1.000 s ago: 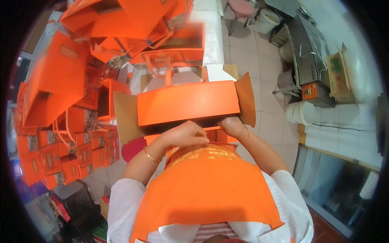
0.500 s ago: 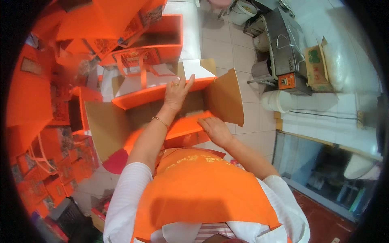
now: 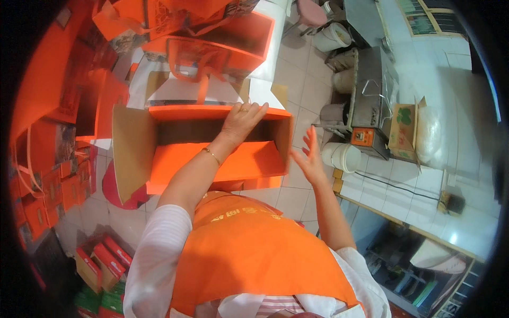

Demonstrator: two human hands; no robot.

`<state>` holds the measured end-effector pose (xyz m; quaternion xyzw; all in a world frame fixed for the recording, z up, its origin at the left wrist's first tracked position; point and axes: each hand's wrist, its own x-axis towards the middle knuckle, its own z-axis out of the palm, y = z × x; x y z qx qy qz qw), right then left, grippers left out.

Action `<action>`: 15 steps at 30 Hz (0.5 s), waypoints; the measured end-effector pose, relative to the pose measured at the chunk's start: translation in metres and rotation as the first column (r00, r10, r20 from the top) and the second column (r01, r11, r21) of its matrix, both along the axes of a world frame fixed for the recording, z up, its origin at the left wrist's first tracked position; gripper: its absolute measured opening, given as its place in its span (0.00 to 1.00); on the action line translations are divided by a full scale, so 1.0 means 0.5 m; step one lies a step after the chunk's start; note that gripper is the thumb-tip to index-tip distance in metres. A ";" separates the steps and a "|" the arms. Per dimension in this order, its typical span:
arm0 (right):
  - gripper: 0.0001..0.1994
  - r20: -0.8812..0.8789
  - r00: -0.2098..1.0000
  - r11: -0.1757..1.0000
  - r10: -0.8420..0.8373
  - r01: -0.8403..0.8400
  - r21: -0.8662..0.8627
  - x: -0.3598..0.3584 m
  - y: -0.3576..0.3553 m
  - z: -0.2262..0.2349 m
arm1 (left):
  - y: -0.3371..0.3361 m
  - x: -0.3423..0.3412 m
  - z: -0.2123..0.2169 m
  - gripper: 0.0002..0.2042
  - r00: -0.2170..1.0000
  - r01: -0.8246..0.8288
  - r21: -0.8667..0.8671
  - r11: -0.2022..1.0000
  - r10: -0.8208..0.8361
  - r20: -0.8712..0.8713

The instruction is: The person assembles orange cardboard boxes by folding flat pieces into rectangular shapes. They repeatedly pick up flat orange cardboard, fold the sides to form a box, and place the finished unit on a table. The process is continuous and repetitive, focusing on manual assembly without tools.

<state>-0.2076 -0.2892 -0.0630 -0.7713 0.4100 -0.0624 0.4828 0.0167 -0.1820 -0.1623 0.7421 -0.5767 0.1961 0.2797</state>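
An orange cardboard box (image 3: 217, 162) with a brown inner side stands open in front of my orange apron. My left hand (image 3: 241, 123) lies over its far rim with the fingers partly spread, the forearm crossing above the opening. At the left end, a brown flap (image 3: 130, 151) sticks outward. My right hand (image 3: 309, 158) is at the right end of the box, thumb and fingers apart and nothing in them; a fingertip is close to the box's edge, and I cannot tell if it touches. Just beyond the far rim is an orange ribbon handle (image 3: 203, 87) over a white panel.
More orange boxes (image 3: 238, 45) crowd the far side and the left. A red stool top (image 3: 123, 185) shows beneath the left flap. To the right stand a white bucket (image 3: 342, 157), a metal appliance (image 3: 374, 79) and a printed carton (image 3: 404, 130). Small red boxes (image 3: 106, 259) lie lower left.
The box's right flap, splayed outward before, now stands upright at that end. My right hand has moved from the near rim to the right end, fingers spreading. My left hand stays on the far rim.
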 end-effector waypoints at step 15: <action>0.63 -0.131 0.978 0.974 0.163 -0.181 -0.136 0.093 0.050 -0.070 | 0.012 0.060 0.014 0.14 0.886 0.226 -0.086 0.970 -0.242 -0.396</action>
